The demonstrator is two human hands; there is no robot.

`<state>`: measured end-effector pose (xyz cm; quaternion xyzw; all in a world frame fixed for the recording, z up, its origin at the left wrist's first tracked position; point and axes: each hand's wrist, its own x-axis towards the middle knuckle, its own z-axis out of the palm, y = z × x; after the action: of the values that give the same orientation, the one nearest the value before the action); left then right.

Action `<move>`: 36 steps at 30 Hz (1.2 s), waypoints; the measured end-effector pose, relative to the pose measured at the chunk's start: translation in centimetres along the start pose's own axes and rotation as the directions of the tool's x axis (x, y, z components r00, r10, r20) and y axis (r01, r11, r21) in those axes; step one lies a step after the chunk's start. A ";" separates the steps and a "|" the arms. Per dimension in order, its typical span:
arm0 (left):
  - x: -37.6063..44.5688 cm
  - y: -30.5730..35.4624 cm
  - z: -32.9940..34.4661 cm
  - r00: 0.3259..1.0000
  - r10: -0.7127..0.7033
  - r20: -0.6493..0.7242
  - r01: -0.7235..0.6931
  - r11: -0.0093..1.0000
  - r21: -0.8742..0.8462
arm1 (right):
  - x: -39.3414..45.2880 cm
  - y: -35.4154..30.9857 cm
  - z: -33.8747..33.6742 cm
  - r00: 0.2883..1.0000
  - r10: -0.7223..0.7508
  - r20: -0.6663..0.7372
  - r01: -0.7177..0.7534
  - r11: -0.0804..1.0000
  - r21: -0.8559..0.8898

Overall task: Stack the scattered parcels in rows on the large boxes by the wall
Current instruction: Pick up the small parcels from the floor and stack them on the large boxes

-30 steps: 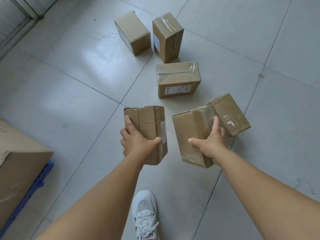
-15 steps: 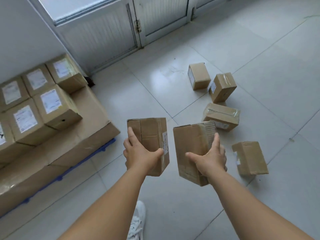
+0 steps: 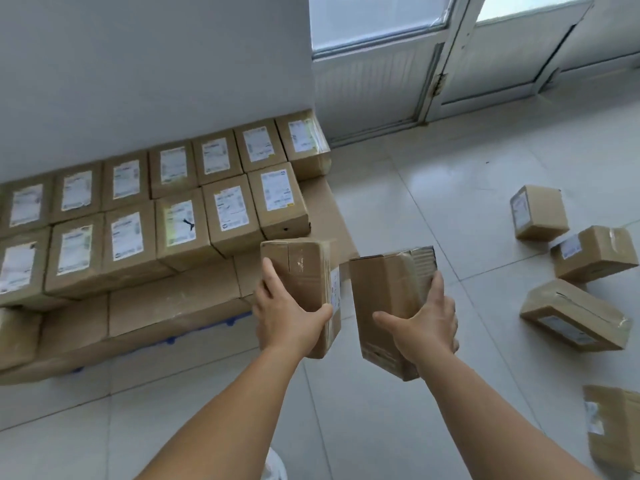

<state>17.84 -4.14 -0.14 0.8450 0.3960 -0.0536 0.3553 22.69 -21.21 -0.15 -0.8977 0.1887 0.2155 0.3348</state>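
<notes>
My left hand [image 3: 289, 315] grips a taped brown parcel [image 3: 304, 268] upright in the air, thumb on its right side. My right hand [image 3: 424, 323] grips a second brown parcel [image 3: 384, 299], tilted, just to the right of the first. Both hang over the floor near the right end of the large flat boxes [image 3: 173, 306] by the wall. On those boxes stand two rows of labelled parcels [image 3: 180, 206], labels facing up. Several loose parcels [image 3: 575, 313] lie on the floor at the right.
A white wall [image 3: 156, 64] rises behind the stacked rows. Glazed doors [image 3: 433, 64] stand at the back right. A blue pallet edge [image 3: 207, 329] shows under the large boxes. Pale floor tiles [image 3: 433, 188] spread between the boxes and the loose parcels. My white shoe [image 3: 275, 467] shows at the bottom.
My view has swung left from the floor parcels to the wall and its stacked rows. Both hands have carried their parcels along, closer to the large boxes.
</notes>
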 end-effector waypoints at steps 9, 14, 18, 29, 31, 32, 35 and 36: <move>7.0 -10.3 -12.6 0.971 -0.203 -0.125 0.184 0.972 -0.144 | -4.2 -13.8 12.8 0.975 -0.175 0.134 0.188 0.978 -0.088; 9.5 -15.4 -16.8 0.916 -0.335 -0.219 0.286 0.930 -0.229 | -5.2 -18.9 18.6 0.925 -0.292 0.243 0.332 0.932 -0.144; 11.1 -18.3 -19.0 0.839 -0.476 -0.264 0.383 0.860 -0.336 | -5.8 -22.0 22.5 0.866 -0.368 0.337 0.447 0.874 -0.194; 16.5 -25.6 -22.1 0.471 -0.859 -0.202 0.474 0.439 -0.763 | -3.9 -27.4 30.8 0.637 -0.455 0.622 0.674 0.720 -0.163; 17.3 -27.2 -22.2 0.431 -0.891 -0.146 0.413 0.338 -0.845 | -3.6 -27.5 32.1 0.612 -0.447 0.652 0.699 0.691 -0.182; 17.6 -28.0 -22.1 0.415 -0.902 -0.122 0.392 0.298 -0.870 | -3.5 -27.4 32.8 0.602 -0.444 0.664 0.710 0.678 -0.190; 18.9 -31.0 -21.8 0.368 -0.930 0.016 0.288 0.098 -0.953 | -3.6 -27.1 35.1 0.572 -0.426 0.701 0.734 0.648 -0.204; 19.4 -31.9 -21.7 0.360 -0.930 0.074 0.240 0.015 -0.971 | -3.7 -27.1 35.9 0.565 -0.421 0.709 0.737 0.644 -0.205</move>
<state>4.37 35.87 -9.06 0.1821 0.7854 0.2870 0.5173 23.31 23.08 -8.72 -0.8413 -0.3059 0.4010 0.1946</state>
